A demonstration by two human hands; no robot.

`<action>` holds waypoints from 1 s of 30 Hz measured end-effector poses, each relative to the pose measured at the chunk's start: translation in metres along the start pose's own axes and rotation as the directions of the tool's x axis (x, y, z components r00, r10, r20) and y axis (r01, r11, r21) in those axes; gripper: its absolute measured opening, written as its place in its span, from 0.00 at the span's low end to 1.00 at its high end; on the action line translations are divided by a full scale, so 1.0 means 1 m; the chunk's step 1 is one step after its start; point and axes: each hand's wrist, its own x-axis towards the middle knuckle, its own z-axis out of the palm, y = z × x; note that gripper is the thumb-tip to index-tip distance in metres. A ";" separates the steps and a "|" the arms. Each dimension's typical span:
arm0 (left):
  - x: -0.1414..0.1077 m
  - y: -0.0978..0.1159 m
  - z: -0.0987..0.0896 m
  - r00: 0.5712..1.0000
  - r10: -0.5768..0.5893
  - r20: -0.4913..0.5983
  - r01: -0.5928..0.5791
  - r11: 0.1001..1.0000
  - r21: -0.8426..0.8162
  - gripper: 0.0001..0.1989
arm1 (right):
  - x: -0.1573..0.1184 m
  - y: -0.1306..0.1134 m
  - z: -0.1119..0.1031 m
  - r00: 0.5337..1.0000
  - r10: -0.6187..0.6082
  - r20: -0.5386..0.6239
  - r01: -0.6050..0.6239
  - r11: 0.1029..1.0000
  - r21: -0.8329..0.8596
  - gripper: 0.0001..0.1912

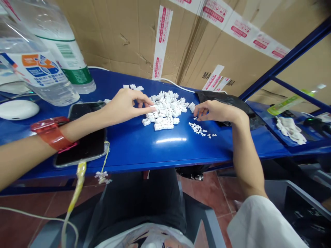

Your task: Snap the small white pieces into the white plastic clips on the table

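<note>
Pieces (165,110) between left hand (126,105), right hand (217,112)

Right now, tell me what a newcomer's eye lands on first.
The heap of small white plastic pieces stands out first, piled at the middle of the blue table, with the left hand reaching into it and the right hand just to its right. Two large water bottles loom at the upper left, and cardboard cartons with red-printed tape fill the background.
</note>
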 end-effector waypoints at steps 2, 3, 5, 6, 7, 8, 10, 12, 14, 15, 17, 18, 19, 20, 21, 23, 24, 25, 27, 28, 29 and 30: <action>0.003 -0.005 -0.007 1.000 0.008 0.006 -0.008 0.999 0.048 0.17 | 0.002 -0.009 0.004 1.000 -0.024 -0.017 0.024 1.000 -0.017 0.02; 0.005 -0.010 -0.012 1.000 0.008 -0.018 -0.007 0.996 0.090 0.18 | 0.002 -0.014 0.006 0.999 -0.021 -0.027 0.020 0.999 -0.033 0.03; 0.008 -0.026 -0.026 0.998 -0.005 -0.069 0.019 0.979 0.203 0.22 | 0.001 -0.020 0.008 0.999 0.011 -0.045 -0.013 0.998 -0.061 0.04; 0.010 -0.037 -0.033 0.999 -0.018 -0.029 0.026 0.959 0.282 0.24 | 0.001 -0.022 0.008 0.999 0.022 -0.049 -0.025 0.997 -0.071 0.04; 0.012 -0.049 -0.039 0.998 -0.048 -0.039 0.058 0.939 0.339 0.26 | 0.000 -0.024 0.009 0.999 0.025 -0.048 -0.029 0.997 -0.077 0.04; 0.014 -0.060 -0.045 0.997 -0.067 -0.037 0.076 0.926 0.371 0.29 | 0.000 -0.026 0.009 0.999 0.020 -0.047 -0.024 0.996 -0.083 0.05; 0.017 -0.081 -0.052 0.991 -0.119 0.056 0.090 0.925 0.370 0.35 | 0.000 -0.029 0.011 0.998 -0.007 -0.057 0.001 0.995 -0.098 0.07; 0.022 -0.094 -0.053 0.982 -0.158 0.108 0.112 0.933 0.343 0.37 | 0.000 -0.034 0.014 0.996 -0.040 -0.080 0.030 0.993 -0.118 0.10; 0.026 -0.099 -0.051 0.975 -0.175 0.134 0.122 0.936 0.331 0.35 | 0.000 -0.041 0.019 0.992 -0.072 -0.105 0.057 0.989 -0.138 0.11; 0.027 -0.099 -0.049 0.975 -0.179 0.135 0.125 0.935 0.332 0.33 | 0.000 -0.045 0.021 0.989 -0.093 -0.115 0.077 0.987 -0.138 0.11; 0.027 -0.097 -0.046 0.979 -0.174 0.110 0.129 0.934 0.333 0.29 | 0.000 -0.051 0.025 0.982 -0.144 -0.119 0.132 0.986 -0.103 0.10; 0.026 -0.094 -0.046 0.980 -0.175 0.093 0.136 0.937 0.322 0.28 | 0.000 -0.054 0.027 0.979 -0.168 -0.115 0.160 0.984 -0.076 0.10; 0.025 -0.091 -0.045 0.981 -0.178 0.080 0.148 0.943 0.297 0.28 | 0.000 -0.055 0.028 0.976 -0.186 -0.110 0.182 0.982 -0.050 0.10; 0.024 -0.087 -0.045 0.981 -0.184 0.066 0.162 0.954 0.254 0.28 | -0.001 -0.055 0.028 0.974 -0.198 -0.111 0.196 0.980 -0.027 0.10; 0.022 -0.082 -0.045 0.980 -0.191 0.062 0.176 0.966 0.190 0.29 | -0.001 -0.055 0.028 0.970 -0.208 -0.123 0.208 0.978 -0.010 0.09; 0.019 -0.070 -0.044 0.976 -0.206 0.074 0.205 0.979 0.016 0.31 | -0.001 -0.055 0.028 0.951 -0.232 -0.204 0.241 0.970 0.019 0.07; 0.017 -0.062 -0.043 0.976 -0.202 0.084 0.209 0.975 -0.080 0.31 | 0.000 -0.056 0.029 0.929 -0.249 -0.274 0.268 0.963 0.036 0.05; 0.016 -0.053 -0.041 0.977 -0.191 0.096 0.205 0.963 -0.172 0.30 | 0.001 -0.058 0.030 0.896 -0.266 -0.355 0.305 0.951 0.057 0.03; 0.013 -0.034 -0.034 0.987 -0.140 0.083 0.159 0.935 -0.317 0.26 | 0.004 -0.065 0.036 0.805 -0.282 -0.522 0.405 0.904 0.136 0.01; 0.011 -0.025 -0.030 0.990 -0.115 0.077 0.136 0.918 -0.373 0.23 | 0.007 -0.070 0.040 0.755 -0.274 -0.595 0.465 0.864 0.193 0.02; 0.009 -0.015 -0.026 0.992 -0.092 0.083 0.119 0.899 -0.423 0.21 | 0.009 -0.076 0.046 0.709 -0.255 -0.658 0.529 0.809 0.257 0.03; 0.007 -0.007 -0.021 0.992 -0.077 0.100 0.115 0.876 -0.468 0.18 | 0.011 -0.082 0.051 0.671 -0.232 -0.704 0.587 0.747 0.313 0.05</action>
